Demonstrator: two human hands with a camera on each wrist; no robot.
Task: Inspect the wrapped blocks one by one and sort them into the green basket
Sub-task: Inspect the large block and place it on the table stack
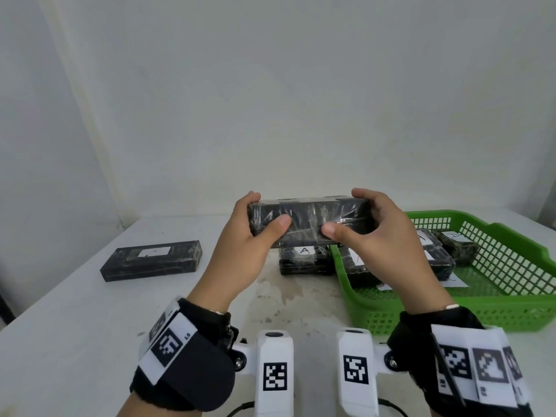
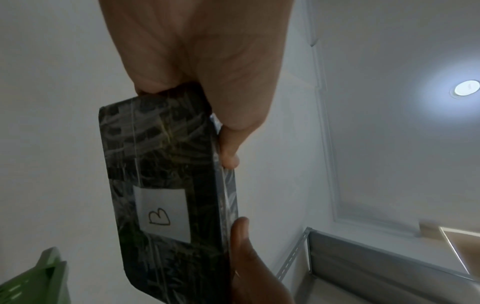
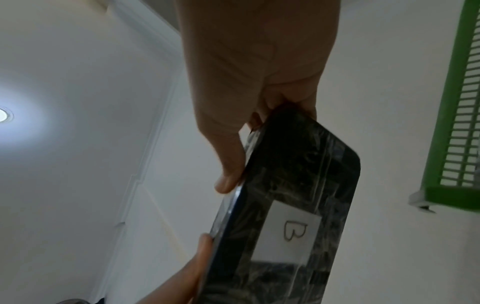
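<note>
Looking over one wrapped block [image 1: 310, 219]
Left hand [image 1: 240, 245] and right hand [image 1: 382, 236] each grip one end, holding it above the worktop [image 1: 75, 311]. Its label [image 2: 162, 212] says B. Next, probably decide whether it belongs in the green basket [image 1: 511, 305].

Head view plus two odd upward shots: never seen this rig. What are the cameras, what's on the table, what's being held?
No robot here: a person wears three cameras. The wide picture comes from the head, looking down at both hands. The other two come from the wrists, looking along the palms, so you see wall and ceiling behind.

The left hand and right hand grip one wrapped block by its ends, lifted above the white table. Its label, seen only from the wrists, reads B.

On the table lie another wrapped block at left, one beside the green basket, and several blocks inside it; the legible labels read A.

The black wrist bands with checkered squares are probably tracking markers.
</note>
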